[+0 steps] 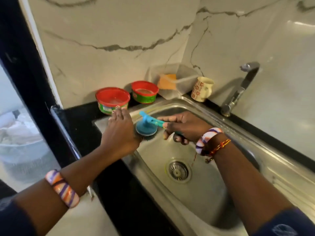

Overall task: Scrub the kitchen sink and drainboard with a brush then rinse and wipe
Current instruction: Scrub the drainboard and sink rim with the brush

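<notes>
The right hand [180, 128] grips the blue brush [144, 128] at the sink's [213, 210] far left corner. The left hand [119, 128] reaches out with straight fingers. Press down and rub in circles.

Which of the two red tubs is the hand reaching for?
The bigger, nearer red-rimmed round tub, on the left. The left hand has its fingertips at that tub's front wall. The smaller red-rimmed round tub sits farther back, untouched.

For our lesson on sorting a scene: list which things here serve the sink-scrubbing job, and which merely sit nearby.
Job in hand:
brush, held by the right hand
left hand, at the sink's rim
sink
tap

Just lying about:
two red-rimmed tubs
clear plastic box
flowered mug
</notes>
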The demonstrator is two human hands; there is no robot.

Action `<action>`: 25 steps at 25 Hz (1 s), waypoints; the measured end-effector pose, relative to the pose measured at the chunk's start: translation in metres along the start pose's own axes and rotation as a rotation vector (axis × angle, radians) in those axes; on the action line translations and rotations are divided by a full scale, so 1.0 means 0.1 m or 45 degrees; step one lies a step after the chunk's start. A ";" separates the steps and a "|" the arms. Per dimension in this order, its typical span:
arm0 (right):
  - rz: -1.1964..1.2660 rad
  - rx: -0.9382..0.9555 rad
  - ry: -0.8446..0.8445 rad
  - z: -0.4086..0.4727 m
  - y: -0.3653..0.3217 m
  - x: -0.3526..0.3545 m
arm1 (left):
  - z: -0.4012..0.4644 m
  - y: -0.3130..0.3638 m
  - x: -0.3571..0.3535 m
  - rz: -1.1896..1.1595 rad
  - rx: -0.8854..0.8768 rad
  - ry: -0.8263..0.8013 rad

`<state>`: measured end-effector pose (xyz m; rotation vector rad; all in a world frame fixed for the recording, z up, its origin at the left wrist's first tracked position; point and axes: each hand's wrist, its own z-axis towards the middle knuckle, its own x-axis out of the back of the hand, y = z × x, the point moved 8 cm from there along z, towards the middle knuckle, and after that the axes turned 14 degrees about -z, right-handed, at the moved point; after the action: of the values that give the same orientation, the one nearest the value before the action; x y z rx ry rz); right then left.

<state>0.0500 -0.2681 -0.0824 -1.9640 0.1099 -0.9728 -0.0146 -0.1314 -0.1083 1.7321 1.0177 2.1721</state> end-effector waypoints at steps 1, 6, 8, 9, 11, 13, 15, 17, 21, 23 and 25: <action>0.055 -0.040 -0.012 -0.19 0.19 -0.08 | -0.16 -0.01 -0.12 -0.007 0.042 -0.042; 0.078 -0.181 -0.180 -1.37 1.15 0.02 | -0.59 -0.33 -0.37 -0.036 0.317 -0.041; -0.026 -0.270 -0.435 -1.84 1.44 0.18 | -0.54 -0.43 -0.29 -0.033 0.410 0.106; -0.095 -0.283 -0.570 -2.00 1.53 0.23 | -0.51 -0.46 -0.28 -0.031 0.446 0.164; -0.236 -0.286 -0.698 -2.12 1.56 0.26 | -0.45 -0.49 -0.30 -0.022 0.481 0.232; -0.322 -0.231 -0.615 -1.93 1.35 0.19 | -0.42 -0.52 -0.30 -0.052 0.487 0.272; -0.417 -0.103 -0.462 -1.56 1.06 0.10 | -0.41 -0.56 -0.29 -0.072 0.496 0.303; -0.570 0.027 -0.379 -1.07 0.75 0.02 | -0.38 -0.58 -0.28 -0.039 0.501 0.296; -0.584 0.131 -0.245 -0.09 0.43 -0.17 | -0.34 -0.59 -0.29 -0.018 0.533 0.258; -0.433 0.121 -0.169 0.21 0.29 -0.31 | -0.35 -0.58 -0.28 -0.017 0.527 0.264; -0.324 0.112 -0.097 0.29 0.24 -0.38 | -0.35 -0.58 -0.27 -0.019 0.512 0.270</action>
<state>0.0503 -0.2453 -0.1310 -1.9626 -0.2274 -1.0443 -0.0542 -0.1164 -0.1678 1.6532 1.6099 2.2991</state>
